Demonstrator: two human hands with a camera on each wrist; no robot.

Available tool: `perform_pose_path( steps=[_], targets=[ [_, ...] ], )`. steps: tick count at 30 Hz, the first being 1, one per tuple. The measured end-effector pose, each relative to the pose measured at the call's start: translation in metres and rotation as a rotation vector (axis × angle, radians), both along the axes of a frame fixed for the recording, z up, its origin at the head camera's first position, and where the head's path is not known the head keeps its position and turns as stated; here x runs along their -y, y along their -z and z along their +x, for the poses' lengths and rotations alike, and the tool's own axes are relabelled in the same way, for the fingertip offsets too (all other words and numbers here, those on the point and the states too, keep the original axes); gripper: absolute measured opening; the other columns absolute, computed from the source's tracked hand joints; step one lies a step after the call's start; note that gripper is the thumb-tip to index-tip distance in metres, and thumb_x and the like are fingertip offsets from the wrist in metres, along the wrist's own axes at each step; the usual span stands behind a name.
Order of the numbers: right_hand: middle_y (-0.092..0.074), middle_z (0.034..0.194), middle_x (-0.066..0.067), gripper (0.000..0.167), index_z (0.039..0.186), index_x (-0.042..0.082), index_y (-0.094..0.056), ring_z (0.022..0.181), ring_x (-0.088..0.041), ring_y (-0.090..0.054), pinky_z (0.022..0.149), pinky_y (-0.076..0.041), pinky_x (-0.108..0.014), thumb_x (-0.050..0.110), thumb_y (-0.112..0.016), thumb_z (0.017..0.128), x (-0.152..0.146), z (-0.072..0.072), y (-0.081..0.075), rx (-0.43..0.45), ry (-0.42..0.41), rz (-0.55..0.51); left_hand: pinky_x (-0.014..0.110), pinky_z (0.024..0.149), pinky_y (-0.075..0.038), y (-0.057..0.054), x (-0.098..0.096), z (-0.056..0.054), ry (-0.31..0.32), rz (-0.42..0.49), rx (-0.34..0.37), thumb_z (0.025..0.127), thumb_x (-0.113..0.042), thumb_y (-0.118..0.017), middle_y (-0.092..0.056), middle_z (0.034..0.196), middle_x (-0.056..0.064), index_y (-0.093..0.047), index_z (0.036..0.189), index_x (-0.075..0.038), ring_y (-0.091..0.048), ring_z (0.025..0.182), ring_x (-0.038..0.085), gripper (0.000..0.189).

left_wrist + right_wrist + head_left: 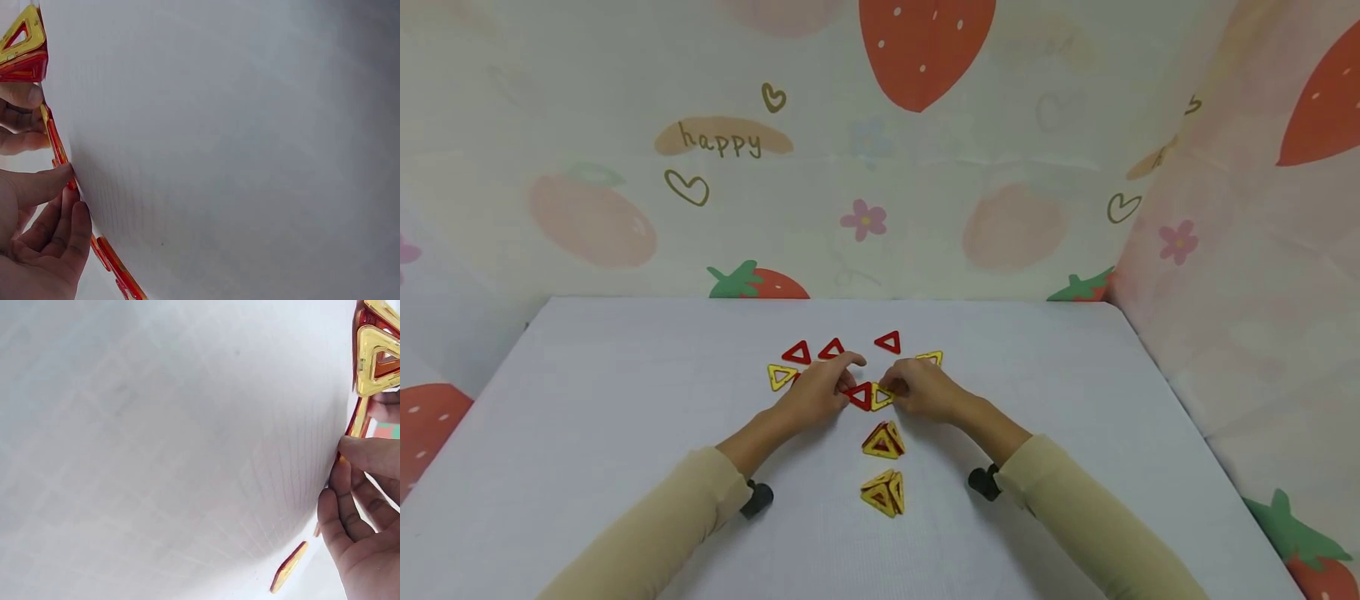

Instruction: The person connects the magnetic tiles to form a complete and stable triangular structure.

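My left hand [816, 390] pinches a red triangular magnetic tile [861, 396] between thumb and fingertips, low over the white table. Beside it, my right hand [928, 390] holds a yellow triangular tile [882, 397] by its outer corner. The two tiles meet edge to edge between the hands. In the left wrist view the red tile [57, 142] appears edge-on under the thumb. The right wrist view shows my right thumb and fingers pinching the yellow tile [359, 419], partly hidden. Nearer to me stand two small pyramids of yellow and red tiles, one [883, 440] behind the other [883, 493].
Loose red tiles [797, 352] and a yellow tile [781, 377] lie beyond and beside my left hand. Another red tile [888, 342] lies farther back, and a yellow tile [931, 357] sits just behind my right hand. A printed cloth [925, 167] hangs behind the table [625, 375].
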State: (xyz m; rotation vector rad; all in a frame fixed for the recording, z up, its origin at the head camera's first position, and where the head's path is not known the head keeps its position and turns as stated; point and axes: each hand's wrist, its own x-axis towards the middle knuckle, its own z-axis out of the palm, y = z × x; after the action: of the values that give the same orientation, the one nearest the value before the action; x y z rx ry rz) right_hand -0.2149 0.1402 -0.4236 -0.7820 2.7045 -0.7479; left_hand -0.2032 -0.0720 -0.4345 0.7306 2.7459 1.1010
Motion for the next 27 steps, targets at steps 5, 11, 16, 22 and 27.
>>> perform_pose_path(
  steps=[5, 11, 16, 22, 27],
  targets=[
    [-0.071, 0.104, -0.005, 0.023, 0.11, 0.002, -0.072, 0.089, -0.014, -0.06, 0.085, -0.054, -0.03, -0.003, -0.069, 0.089, 0.0006, -0.0002, 0.0, 0.012, 0.008, 0.003, 0.034, 0.087, -0.056, -0.0015, 0.0002, 0.0014, 0.002, 0.004, 0.005, 0.085, 0.009, -0.07, -0.067, 0.097, 0.008, -0.056, 0.13, -0.003, -0.062, 0.09, 0.021, 0.048],
    [-0.071, 0.103, -0.005, 0.022, 0.11, 0.002, -0.072, 0.088, -0.014, -0.06, 0.084, -0.054, -0.03, -0.003, -0.069, 0.089, -0.0001, -0.0008, 0.0018, -0.003, -0.003, 0.001, 0.035, 0.087, -0.056, -0.003, 0.0013, 0.0011, -0.001, 0.009, 0.007, 0.086, 0.008, -0.07, -0.068, 0.098, 0.009, -0.056, 0.13, -0.004, -0.064, 0.091, 0.021, 0.048],
    [-0.071, 0.103, -0.005, 0.022, 0.109, 0.002, -0.072, 0.086, -0.014, -0.059, 0.082, -0.054, -0.029, -0.003, -0.07, 0.088, -0.0001, -0.0003, 0.0014, -0.008, -0.007, -0.004, 0.034, 0.085, -0.057, -0.0058, 0.0012, 0.0006, -0.006, 0.014, 0.005, 0.086, 0.007, -0.069, -0.068, 0.096, 0.008, -0.055, 0.132, -0.004, -0.064, 0.089, 0.02, 0.05],
    [-0.07, 0.102, -0.004, 0.023, 0.11, 0.002, -0.072, 0.086, -0.014, -0.058, 0.081, -0.053, -0.029, -0.003, -0.069, 0.088, 0.0001, 0.0009, 0.0008, -0.003, 0.001, 0.003, 0.035, 0.087, -0.056, -0.0073, 0.0016, 0.0, 0.008, 0.036, 0.018, 0.087, 0.008, -0.067, -0.068, 0.097, 0.009, -0.054, 0.133, -0.004, -0.064, 0.091, 0.02, 0.049],
    [-0.07, 0.102, -0.004, 0.023, 0.11, 0.002, -0.072, 0.086, -0.014, -0.058, 0.082, -0.053, -0.029, -0.004, -0.069, 0.088, 0.0002, 0.0012, 0.0004, 0.0, 0.005, 0.0, 0.035, 0.086, -0.056, -0.0091, 0.001, 0.0001, 0.018, 0.048, 0.019, 0.088, 0.005, -0.068, -0.069, 0.099, 0.009, -0.053, 0.134, -0.004, -0.064, 0.091, 0.02, 0.049]
  ],
)
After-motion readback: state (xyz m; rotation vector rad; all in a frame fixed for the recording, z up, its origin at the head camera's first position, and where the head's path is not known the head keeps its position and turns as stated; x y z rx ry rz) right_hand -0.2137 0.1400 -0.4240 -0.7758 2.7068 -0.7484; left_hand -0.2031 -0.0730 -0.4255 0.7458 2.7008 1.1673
